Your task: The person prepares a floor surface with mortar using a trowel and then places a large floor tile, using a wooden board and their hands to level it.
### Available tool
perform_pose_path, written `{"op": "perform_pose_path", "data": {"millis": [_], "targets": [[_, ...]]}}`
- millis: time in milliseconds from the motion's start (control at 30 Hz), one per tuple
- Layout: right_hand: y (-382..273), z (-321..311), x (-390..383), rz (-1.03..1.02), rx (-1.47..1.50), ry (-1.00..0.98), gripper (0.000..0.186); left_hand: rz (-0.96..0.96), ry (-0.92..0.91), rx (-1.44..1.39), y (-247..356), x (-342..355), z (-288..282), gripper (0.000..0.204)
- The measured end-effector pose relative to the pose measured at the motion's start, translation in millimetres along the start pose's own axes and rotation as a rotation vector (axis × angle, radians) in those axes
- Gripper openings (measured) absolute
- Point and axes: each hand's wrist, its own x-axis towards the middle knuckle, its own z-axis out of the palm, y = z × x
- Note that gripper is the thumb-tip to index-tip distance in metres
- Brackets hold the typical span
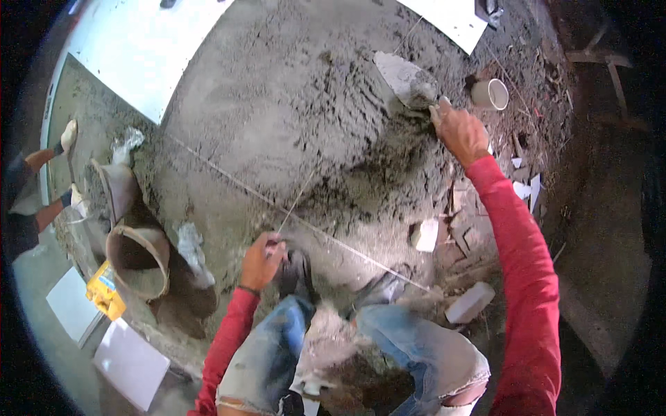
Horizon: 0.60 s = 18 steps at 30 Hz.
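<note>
In my right hand [459, 128] is the handle of a trowel [406, 80], its broad blade smeared with grey mortar and resting low over the mortar bed [312, 90]. The wet bed is rough and ridged beneath the blade and smoother farther left. My left hand [263, 260] is low, in front of my shoe, with its fingers curled together. A thin string [298, 199] runs up from these fingers onto the mortar; its end in the hand is hidden. Another pale string [243, 185] crosses the ground diagonally, passing close beyond my left hand.
Large white tiles [142, 52] lie at the far left and far right [451, 21]. Two buckets [139, 260] and a yellow packet [105, 291] are at left, near more white tiles [132, 364]. Another person's limbs [52, 211] reach in there. A pale cup [490, 94] stands right, above broken pieces [465, 232].
</note>
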Motion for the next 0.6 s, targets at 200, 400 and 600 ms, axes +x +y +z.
{"op": "perform_pose_path", "data": {"millis": [200, 400, 600], "targets": [[33, 35, 54, 0.049, 0.189, 0.282, 0.042, -0.095, 0.005, -0.036, 33, 4, -11, 0.029], [79, 21, 63, 0.161, 0.448, 0.347, 0.044, 0.17, 0.055, 0.151, 28, 8, -19, 0.029], [65, 32, -47, -0.361, 0.224, 0.411, 0.036, 0.174, 0.091, 0.043, 19, -13, -25, 0.023]]}}
